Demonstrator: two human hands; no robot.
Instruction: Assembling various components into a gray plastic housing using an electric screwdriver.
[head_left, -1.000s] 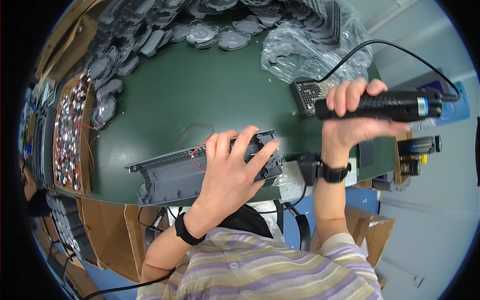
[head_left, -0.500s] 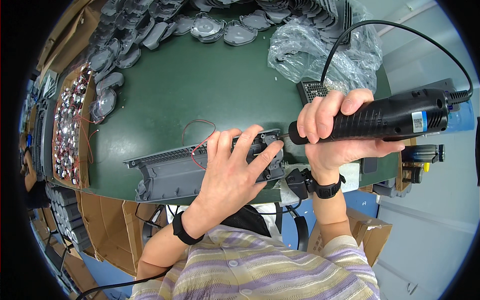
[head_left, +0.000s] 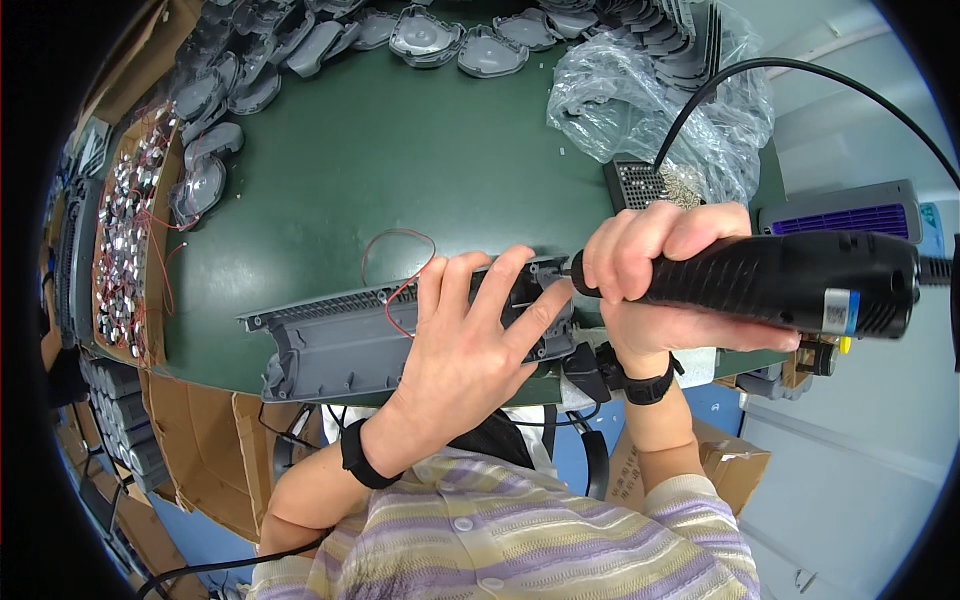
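A long grey plastic housing lies across the near edge of the green table. My left hand presses flat on its right part, fingers spread, next to a red wire loop. My right hand grips a black electric screwdriver with a cable; its tip touches the housing's right end, beside my left fingertips.
Several grey plastic shells line the far and left table edge. A clear plastic bag and a small black tray of screws sit at the right. A cardboard box of shiny parts with red wires stands at the left.
My right hand has brought the screwdriver down and to the left, from raised above the table to its tip on the housing's right end. My left hand stays on the housing.
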